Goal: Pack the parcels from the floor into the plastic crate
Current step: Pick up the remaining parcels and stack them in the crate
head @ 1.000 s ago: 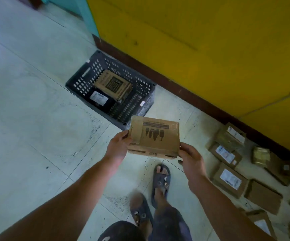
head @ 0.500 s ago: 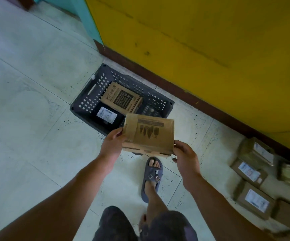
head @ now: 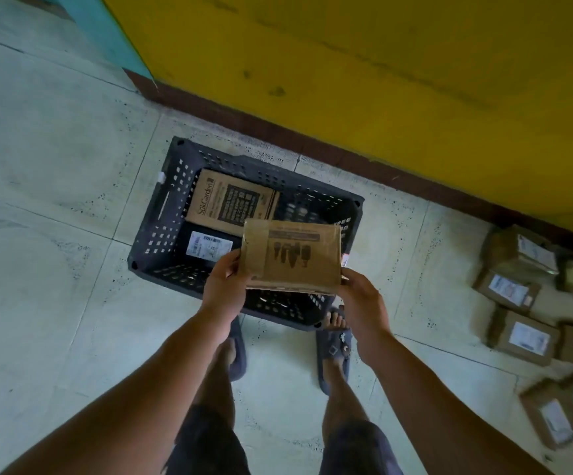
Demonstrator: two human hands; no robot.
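Single view, head-worn wide-angle, looking steeply down and forward from standing height. Landmark: dark plastic crate on the tiled floor, just above frame centre. Beyond the crate, a yellow wall fills the top edge; lines bow with lens distortion. Nearer than the crate, both forearms enter from the bottom corners, and the wearer's legs and sandals sit directly below it, close to the lens. Right of the crate, the frame edge takes in parcels on the floor, blurred. No second view to share ground with
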